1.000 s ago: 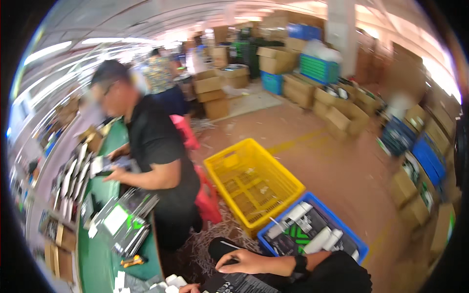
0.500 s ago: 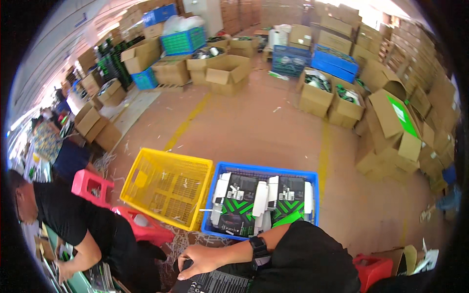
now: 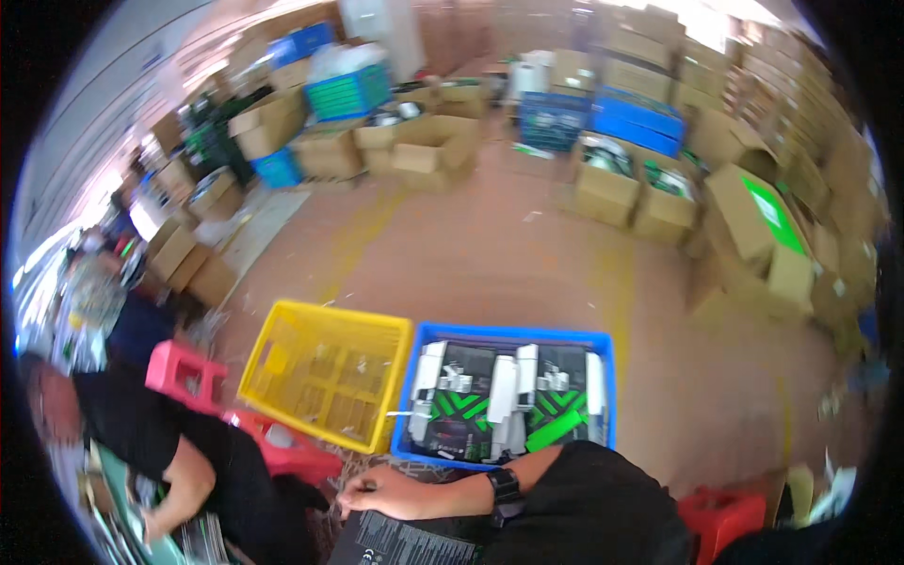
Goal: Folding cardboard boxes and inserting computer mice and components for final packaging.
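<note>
1. one hand shows, the person's right hand [image 3: 391, 492], back upward and fingers curled; whether it is pinching anything cannot be told. the left hand is out of view, its state unknown.
2. just below the right hand, at the lower edge of the view, lies a black box [image 3: 400, 541] with pale printing, partly cut off; whether the fingers touch it is unclear.
3. a dark wristwatch [image 3: 506, 492] circles the wrist, and a black sleeve [image 3: 589, 508] covers the upper arm.
4. beyond the forearm stands a blue crate [image 3: 516, 333], packed with black, white and green cartons [image 3: 457, 414].
5. just to its left sits a yellow crate [image 3: 344, 310], slightly askew.
6. farther left, a co-worker in black [image 3: 179, 443] leans over a green table [image 3: 162, 551], near two red stools [image 3: 282, 450].
7. across the reddish floor [image 3: 480, 254], brown cardboard boxes [image 3: 603, 188] and coloured bins [image 3: 636, 124] line the far side.
</note>
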Available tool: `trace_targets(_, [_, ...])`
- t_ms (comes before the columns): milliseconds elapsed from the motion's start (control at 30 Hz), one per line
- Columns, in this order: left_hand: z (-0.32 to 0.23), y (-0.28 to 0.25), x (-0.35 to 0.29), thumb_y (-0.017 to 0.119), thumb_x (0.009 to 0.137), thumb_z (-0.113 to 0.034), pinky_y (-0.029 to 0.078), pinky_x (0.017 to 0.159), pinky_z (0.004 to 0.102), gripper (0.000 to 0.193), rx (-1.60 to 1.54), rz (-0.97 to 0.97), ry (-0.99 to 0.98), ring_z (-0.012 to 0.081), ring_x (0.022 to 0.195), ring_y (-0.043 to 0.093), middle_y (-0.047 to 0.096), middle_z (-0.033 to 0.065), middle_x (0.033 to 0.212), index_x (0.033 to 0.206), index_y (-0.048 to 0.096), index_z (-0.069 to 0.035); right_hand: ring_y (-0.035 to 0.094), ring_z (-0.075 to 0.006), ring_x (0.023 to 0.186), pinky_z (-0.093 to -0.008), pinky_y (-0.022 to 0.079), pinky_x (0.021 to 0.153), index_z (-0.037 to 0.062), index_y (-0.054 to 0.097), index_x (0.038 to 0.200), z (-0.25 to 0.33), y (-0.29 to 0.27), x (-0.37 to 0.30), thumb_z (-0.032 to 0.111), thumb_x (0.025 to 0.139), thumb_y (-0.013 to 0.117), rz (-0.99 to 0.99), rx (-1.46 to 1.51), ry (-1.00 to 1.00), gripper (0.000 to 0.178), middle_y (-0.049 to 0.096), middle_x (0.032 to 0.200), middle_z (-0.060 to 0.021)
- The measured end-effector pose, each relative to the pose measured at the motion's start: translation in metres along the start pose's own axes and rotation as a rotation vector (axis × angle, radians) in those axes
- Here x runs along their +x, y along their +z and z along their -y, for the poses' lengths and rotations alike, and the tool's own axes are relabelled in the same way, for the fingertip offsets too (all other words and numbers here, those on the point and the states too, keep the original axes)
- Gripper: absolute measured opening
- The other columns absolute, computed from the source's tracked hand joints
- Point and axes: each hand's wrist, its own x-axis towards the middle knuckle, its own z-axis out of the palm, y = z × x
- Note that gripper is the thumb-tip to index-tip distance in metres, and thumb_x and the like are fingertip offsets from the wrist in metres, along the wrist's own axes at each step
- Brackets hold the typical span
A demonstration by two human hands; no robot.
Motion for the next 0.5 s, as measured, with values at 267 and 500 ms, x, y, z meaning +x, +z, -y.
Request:
trace_targets(267, [0.061, -0.205, -0.068, 0.061, 0.096, -0.007, 0.04, 0.111, 0.0371, 0.068, 0.643, -0.856, 0.713, 0.0263, 0.132, 0.047, 0.041, 0.0196, 0.151, 0.154, 0.027, -0.002, 0.03, -0.0056, 0.041, -0.0246, 0.022, 0.039, 0.0029, 0.066, 0.087, -0.01, 0.036, 0.021, 0.023, 0.098, 0.059, 0.059, 0.573, 0.499, 0.024, 0.043, 0.054, 0.0034])
trace_targets(500, [0.054, -0.294, -0.105, 0.063, 0.093, -0.048, 0.036, 0.11, 0.0568, 0.086, -0.569, -1.355, 0.339, 0.0386, 0.142, 0.037, 0.029, 0.0229, 0.159, 0.156, 0.025, -0.001, 0.035, -0.0083, 0.044, -0.0242, 0.026, 0.041, 0.0085, 0.057, 0.085, -0.029, 0.029, 0.009, 0.015, 0.098, 0.057, 0.153, 0.532, 0.643, 0.014, 0.058, 0.077, -0.0118])
